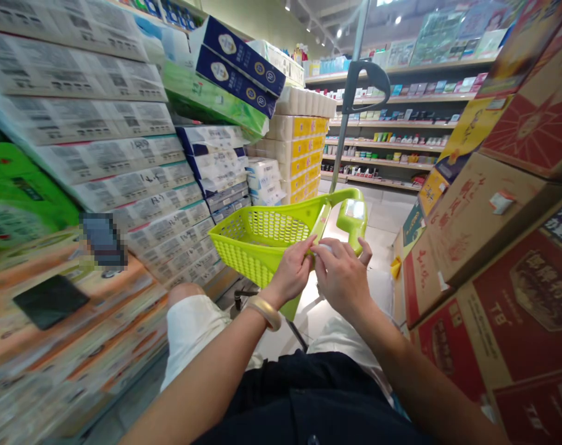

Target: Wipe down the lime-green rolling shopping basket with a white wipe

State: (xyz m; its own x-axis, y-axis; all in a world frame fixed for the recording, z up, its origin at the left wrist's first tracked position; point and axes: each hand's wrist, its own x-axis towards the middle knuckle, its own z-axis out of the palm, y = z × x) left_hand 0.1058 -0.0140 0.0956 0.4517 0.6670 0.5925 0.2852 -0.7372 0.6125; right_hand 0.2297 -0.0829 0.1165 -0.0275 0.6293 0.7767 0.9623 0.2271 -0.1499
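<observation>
A lime-green plastic shopping basket (262, 262) with perforated walls is in front of me, between my knees. Its curved handle part (355, 216) rises on the right. My left hand (293, 266), with a gold bangle on the wrist, has thumb and forefinger pinched together at the basket's near right edge. Against it, my right hand (341, 272) has its fingers bent inward, fingertips meeting those of the left. A small whitish bit shows between the fingertips; I cannot make out what it is. The inside of the basket shows only in part.
Stacked tissue packs (146, 148) rise on the left, with a dark flat object (52, 301) and a blurred-out phone-like thing (104, 240) on orange packs. Cardboard cartons (457, 228) line the right. A metal pole (341, 148) with a grey handle (367, 86) stands ahead, before stocked shelves (392, 145).
</observation>
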